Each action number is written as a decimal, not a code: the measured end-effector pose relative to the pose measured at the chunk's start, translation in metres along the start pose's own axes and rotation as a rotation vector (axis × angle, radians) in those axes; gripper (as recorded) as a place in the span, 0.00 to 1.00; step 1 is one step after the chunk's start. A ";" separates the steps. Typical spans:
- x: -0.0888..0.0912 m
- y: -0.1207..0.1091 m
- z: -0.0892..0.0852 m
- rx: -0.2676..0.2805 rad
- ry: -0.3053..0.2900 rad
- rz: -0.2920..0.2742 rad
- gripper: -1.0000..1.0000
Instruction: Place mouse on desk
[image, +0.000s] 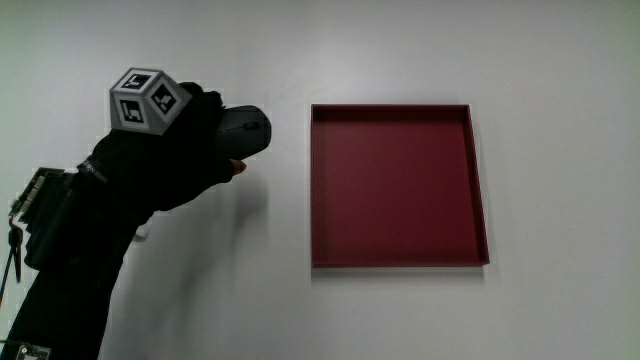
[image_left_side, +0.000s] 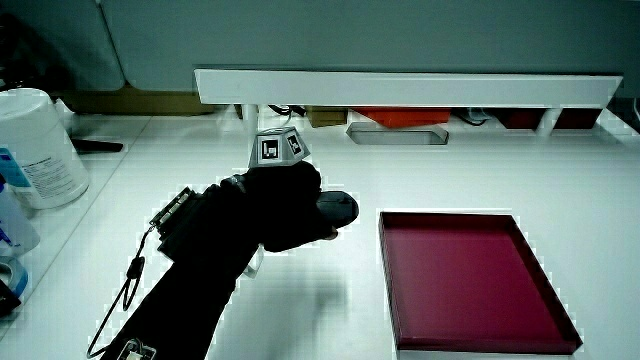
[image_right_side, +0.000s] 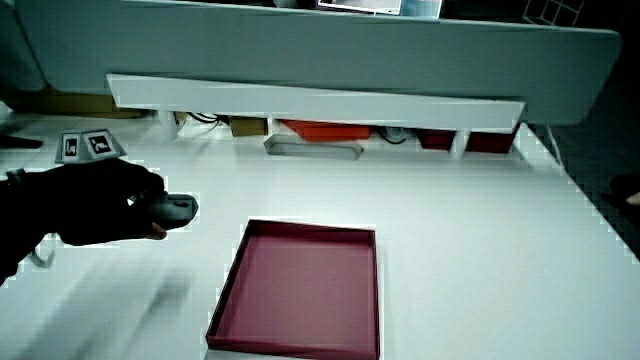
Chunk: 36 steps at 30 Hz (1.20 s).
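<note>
A dark grey computer mouse (image: 247, 131) sits in the grasp of the gloved hand (image: 205, 135), beside the dark red tray (image: 478, 180). The hand's fingers curl over the mouse, covering most of it; only its front end shows. In both side views the mouse (image_left_side: 337, 209) (image_right_side: 178, 209) appears a little above the white table, with a shadow beneath it. The patterned cube (image: 145, 99) rides on the back of the hand. The tray (image_left_side: 545, 300) (image_right_side: 222, 298) holds nothing.
A white raised shelf (image_left_side: 400, 88) runs along the low partition, with small items under it. A white wipes tub (image_left_side: 35, 148) stands at the table's edge, farther from the tray than the hand is.
</note>
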 end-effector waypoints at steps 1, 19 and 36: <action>-0.002 -0.001 0.000 0.000 0.015 0.010 0.50; -0.055 0.028 -0.052 -0.089 -0.002 0.136 0.50; -0.063 0.035 -0.071 -0.111 -0.004 0.163 0.46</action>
